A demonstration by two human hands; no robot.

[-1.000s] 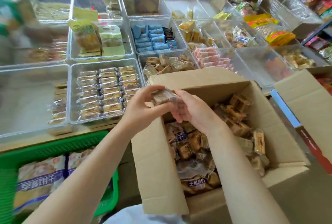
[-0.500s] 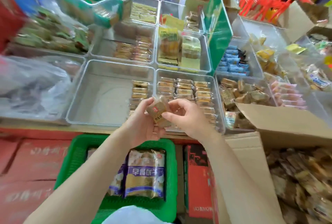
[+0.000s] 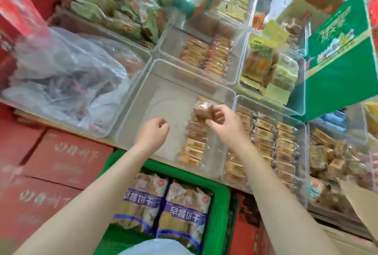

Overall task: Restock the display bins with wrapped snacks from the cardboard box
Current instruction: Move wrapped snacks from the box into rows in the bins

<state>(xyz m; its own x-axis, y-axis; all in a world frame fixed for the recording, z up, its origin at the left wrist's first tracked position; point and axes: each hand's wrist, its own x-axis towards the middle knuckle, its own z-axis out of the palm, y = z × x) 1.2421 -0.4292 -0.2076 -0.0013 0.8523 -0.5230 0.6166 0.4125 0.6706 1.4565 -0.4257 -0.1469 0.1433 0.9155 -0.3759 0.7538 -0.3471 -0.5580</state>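
Head view: clear bins point(image 3: 143, 99) crowd the shelf; right hand point(image 3: 225, 121) pinches a snack point(image 3: 201, 109) over one, left hand point(image 3: 154, 132) loosely curled, holding nothing.

— What can be read among the stock?

— Two biscuit bags point(image 3: 163, 211) in the green basket point(image 3: 219, 209) carry purple bands with white characters, 早餐饼干, seen upside down.

— Anything else?

— Pale characters on the red cartons point(image 3: 61, 164) and white script on the green box point(image 3: 339, 50) — both too blurred to read.
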